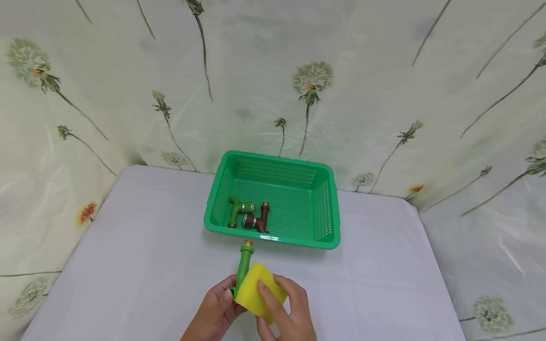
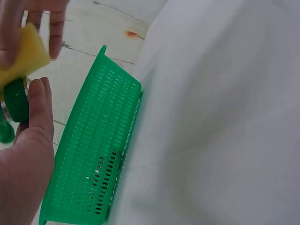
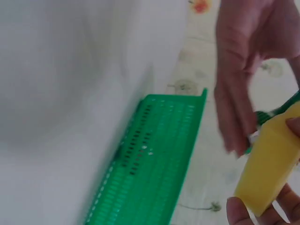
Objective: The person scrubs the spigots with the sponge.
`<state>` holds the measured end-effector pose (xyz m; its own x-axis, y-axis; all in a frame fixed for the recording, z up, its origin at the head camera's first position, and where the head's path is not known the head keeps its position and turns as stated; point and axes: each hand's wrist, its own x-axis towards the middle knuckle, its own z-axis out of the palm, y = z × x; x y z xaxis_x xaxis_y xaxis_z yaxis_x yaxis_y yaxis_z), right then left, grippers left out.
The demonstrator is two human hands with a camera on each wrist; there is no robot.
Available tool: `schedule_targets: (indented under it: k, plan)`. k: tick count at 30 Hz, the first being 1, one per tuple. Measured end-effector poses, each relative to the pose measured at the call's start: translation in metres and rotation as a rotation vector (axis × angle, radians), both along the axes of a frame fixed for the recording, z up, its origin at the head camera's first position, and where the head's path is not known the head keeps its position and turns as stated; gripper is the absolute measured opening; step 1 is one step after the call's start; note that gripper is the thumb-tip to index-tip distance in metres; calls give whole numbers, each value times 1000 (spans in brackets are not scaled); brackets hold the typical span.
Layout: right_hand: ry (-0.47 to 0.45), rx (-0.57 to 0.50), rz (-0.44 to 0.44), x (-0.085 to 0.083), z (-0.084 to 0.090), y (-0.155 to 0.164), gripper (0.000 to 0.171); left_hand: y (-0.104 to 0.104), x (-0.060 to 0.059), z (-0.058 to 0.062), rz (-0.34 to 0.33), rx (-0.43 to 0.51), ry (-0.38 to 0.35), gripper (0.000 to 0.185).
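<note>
My left hand [image 1: 216,305] grips a green plastic tap [image 1: 244,264] by its lower part, its brass threaded end pointing away toward the basket. In my right hand [image 1: 290,312] is a yellow sponge [image 1: 248,294], pinched between thumb and fingers and held against the tap's side. The left wrist view shows the tap's ribbed green knob [image 2: 18,101] by the left fingers, just under the sponge [image 2: 33,49]. Seen from the right wrist, the sponge [image 3: 266,164] covers much of the tap.
Beyond the hands stands a green perforated basket [image 1: 273,238] on a white-covered table [image 1: 375,284]. Inside, at its left, lie another green tap [image 1: 234,214] and a brown tap [image 1: 262,219]. A dandelion-patterned sheet [image 1: 256,85] hangs behind and along both sides.
</note>
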<state>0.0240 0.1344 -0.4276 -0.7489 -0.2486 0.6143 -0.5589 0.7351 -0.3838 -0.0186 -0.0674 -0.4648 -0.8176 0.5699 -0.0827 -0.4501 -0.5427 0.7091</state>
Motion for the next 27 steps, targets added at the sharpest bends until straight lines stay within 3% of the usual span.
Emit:
schedule_targets:
  k: [4,11,16,20,25,27]
  plan:
    - [19,59,-37,-4,-11,9,45,-1,-1,2,40,15,-30,52]
    - [14,67,-122,-4,-14,19,47,-2,-5,2,46,79,10,40]
    - [57,24,-66,1,-11,1,43,-2,-5,3,60,-26,-36,41]
    - [35,63,-41,5,-13,-13,41,-2,-5,3,56,-88,-67,42]
    - [15,112,-65,1,-24,-6,41,-1,-5,3,82,-83,-58,37]
    - [10,116,-113,-2,-27,2,43,0,-6,4,89,-61,-48,35]
